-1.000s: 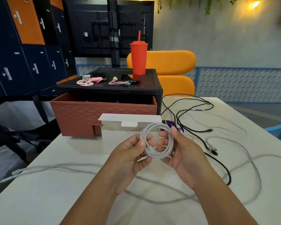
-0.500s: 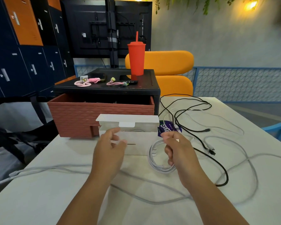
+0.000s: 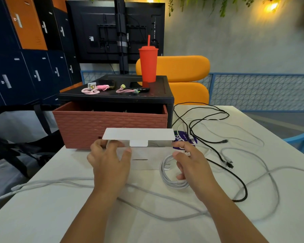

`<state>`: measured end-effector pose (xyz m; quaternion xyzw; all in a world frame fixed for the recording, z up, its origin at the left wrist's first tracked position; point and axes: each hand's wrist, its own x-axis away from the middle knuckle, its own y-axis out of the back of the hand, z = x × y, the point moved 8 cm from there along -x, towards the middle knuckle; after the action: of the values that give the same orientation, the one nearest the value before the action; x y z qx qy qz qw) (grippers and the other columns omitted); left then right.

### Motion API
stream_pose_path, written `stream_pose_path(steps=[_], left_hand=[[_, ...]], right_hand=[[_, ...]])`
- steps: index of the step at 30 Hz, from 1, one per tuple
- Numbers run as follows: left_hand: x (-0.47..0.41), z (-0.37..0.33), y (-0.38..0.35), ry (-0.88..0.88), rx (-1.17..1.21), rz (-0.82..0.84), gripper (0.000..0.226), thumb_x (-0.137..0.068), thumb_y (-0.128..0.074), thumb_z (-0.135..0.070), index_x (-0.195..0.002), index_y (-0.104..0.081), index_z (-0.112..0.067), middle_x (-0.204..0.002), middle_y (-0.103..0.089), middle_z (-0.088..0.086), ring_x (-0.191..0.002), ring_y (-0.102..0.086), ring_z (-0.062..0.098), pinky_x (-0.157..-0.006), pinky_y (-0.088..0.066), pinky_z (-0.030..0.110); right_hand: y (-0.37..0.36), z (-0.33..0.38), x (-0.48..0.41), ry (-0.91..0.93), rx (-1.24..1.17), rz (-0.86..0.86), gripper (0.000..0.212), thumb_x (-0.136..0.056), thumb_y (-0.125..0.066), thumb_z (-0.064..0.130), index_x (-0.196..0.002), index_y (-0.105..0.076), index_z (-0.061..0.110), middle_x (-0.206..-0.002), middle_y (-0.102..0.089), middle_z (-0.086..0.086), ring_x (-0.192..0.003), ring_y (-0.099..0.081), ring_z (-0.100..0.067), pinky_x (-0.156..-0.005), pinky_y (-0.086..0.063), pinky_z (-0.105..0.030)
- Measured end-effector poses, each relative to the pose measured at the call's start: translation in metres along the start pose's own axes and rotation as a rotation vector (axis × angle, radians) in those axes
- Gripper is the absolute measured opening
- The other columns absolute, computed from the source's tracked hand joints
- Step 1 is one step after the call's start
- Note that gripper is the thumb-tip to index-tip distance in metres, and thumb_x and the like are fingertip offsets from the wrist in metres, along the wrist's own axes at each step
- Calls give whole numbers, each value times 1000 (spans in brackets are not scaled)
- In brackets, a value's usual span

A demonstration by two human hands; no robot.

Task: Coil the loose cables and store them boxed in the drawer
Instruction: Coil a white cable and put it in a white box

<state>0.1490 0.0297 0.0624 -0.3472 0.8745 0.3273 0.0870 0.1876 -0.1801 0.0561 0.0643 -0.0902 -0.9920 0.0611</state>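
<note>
white cable [image 3: 167, 179] coiled, neat loops – right hand [image 3: 191, 165] grip curled round it; left hand [image 3: 111, 163] apparently holds box [image 3: 147, 163]

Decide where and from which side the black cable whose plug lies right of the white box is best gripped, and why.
Probably pinch the black cable just behind its plug, coming straight down from above: it lies flat on the table, and that end is free, while farther back it tangles with other cables.

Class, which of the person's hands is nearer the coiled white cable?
Right. The right hand holds the coiled white cable; the left hand holds the white box, apart from the coil, on its left.
</note>
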Motion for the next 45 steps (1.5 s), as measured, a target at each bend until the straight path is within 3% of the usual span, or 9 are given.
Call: stream_pose_path(steps=[9, 16, 20, 24, 28, 32, 37, 41, 45], left_hand=[[-2, -1, 0, 27, 170, 17, 14, -89, -56, -22, -79, -63, -15, -118, -41, 3, -109, -45, 26, -91, -33, 30], [3, -10, -1, -11, 290, 76, 47, -82, -59, -8, -122, -48, -30, -118, -43, -10, -87, -53, 14, -72, -40, 25], [5, -17, -5, -59, 358, 133, 63, -83, -60, -5, -129, -38, -41, -125, -38, -19, -114, -40, 9, -95, -40, 31], [14, -34, -5, -250, 394, 193, 66, -85, -63, -8, -124, -32, -53, -118, -32, -40, -110, -36, -21, -99, -38, 26], [22, -48, -1, -425, 364, 183, 67, -80, -59, -23, -126, -27, -58, -122, -27, -50, -123, -31, -16, -97, -30, 3], [29, -56, 2, -543, 350, 176, 64, -81, -58, -26, -134, -27, -48, -128, -27, -46, -127, -30, -13, -101, -25, 3], [32, -61, 1, -599, 337, 177, 64, -81, -51, -34, -139, -26, -41, -130, -27, -43, -125, -32, -12, -97, -25, 2], [28, -55, 3, -560, 325, 154, 65, -81, -57, -27, -134, -29, -52, -127, -27, -46, -124, -31, -14, -99, -26, 4], [22, -49, 3, -528, 315, 145, 68, -79, -56, -22, -128, -25, -57, -124, -26, -51, -124, -31, -14, -104, -29, 20]], right_hand=[[-10, 6, 6, 116, 310, 45, 32, -90, -52, 21, -117, -55, 38, -61, -44, 5, -60, -46, -12, -74, -54, -45], [-8, 10, 7, 171, 415, 39, 19, -91, -49, 23, -105, -59, 28, -59, -52, 7, -60, -53, -10, -61, -44, -28], [0, 15, 7, 192, 456, -5, 13, -88, -51, 21, -84, -61, 27, -45, -48, 8, -44, -43, -5, -46, -31, -16], [11, 27, 11, 215, 408, -45, 17, -85, -53, 18, -84, -63, 32, -44, -51, 16, -42, -43, -6, -49, -42, -24], [-1, 37, 19, 241, 397, 131, 34, -83, -56, 15, -97, -61, 46, -65, -61, 13, -47, -46, -5, -51, -38, -15], [-24, 29, 27, 188, 481, 324, 48, -84, -55, 18, -127, -51, 40, -62, -48, 29, -58, -49, 15, -59, -35, -7], [-24, 17, 24, 123, 589, 326, 54, -83, -52, 25, -135, -41, 38, -118, -57, 12, -102, -53, -4, -90, -42, -19], [-9, 15, 16, 96, 655, 204, 44, -84, -52, 24, -127, -49, 34, -79, -55, 11, -70, -52, -8, -65, -41, -18], [0, 18, 13, 99, 622, 153, 41, -83, -53, 23, -123, -54, 33, -77, -54, 12, -65, -50, -2, -58, -37, -14]])
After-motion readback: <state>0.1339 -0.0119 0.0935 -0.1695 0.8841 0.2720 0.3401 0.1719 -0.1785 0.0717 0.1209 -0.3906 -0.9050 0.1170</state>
